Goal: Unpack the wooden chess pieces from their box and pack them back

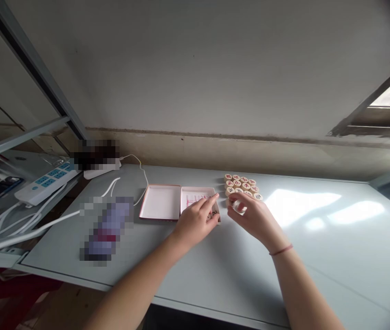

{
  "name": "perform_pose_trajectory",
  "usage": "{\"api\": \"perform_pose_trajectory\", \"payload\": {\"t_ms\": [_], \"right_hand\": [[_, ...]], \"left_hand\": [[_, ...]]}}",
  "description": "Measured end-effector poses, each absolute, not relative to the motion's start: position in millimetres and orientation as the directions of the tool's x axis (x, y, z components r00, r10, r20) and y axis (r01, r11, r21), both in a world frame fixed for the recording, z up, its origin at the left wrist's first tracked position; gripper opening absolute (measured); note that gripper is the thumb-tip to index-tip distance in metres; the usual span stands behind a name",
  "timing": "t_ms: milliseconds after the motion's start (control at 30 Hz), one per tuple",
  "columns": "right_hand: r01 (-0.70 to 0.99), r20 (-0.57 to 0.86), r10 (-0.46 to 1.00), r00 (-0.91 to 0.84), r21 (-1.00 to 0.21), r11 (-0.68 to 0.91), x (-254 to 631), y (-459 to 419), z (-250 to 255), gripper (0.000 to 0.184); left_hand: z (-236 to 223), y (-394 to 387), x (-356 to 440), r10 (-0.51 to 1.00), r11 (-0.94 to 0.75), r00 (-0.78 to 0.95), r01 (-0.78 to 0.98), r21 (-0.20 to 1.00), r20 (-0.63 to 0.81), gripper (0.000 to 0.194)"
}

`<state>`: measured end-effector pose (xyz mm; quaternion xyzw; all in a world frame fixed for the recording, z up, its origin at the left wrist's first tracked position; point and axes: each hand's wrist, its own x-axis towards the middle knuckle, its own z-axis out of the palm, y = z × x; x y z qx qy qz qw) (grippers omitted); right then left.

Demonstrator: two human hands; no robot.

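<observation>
Left grip (196,221) hides part of open box (161,201), long axis left-right; right grip (251,215), curled, hides some pieces (245,186); can't tell if either grasps anything.

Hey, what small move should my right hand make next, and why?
Perhaps settle your right hand on one of the round pieces at the group's near edge. It is curled at that edge, though whether it already grips one is unclear, while your left hand is over the right half of the open box.
</observation>
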<state>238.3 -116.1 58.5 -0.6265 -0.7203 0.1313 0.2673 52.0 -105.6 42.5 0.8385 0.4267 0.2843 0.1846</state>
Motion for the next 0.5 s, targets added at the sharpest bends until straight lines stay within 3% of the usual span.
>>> {"api": "perform_pose_trajectory", "payload": {"t_ms": [200,500], "right_hand": [[0.95,0.115,0.991,0.075,-0.309,-0.036,258.7,-112.5,43.1,0.007],[0.942,0.138,0.987,0.084,-0.334,-0.034,261.9,-110.3,34.9,0.013]], "left_hand": [[43.6,-105.0,49.3,0.833,-0.545,0.485,0.631,0.552,0.268,0.033],[46.4,-106.4,49.0,0.83,-0.535,0.513,0.622,0.573,0.218,0.029]]}}
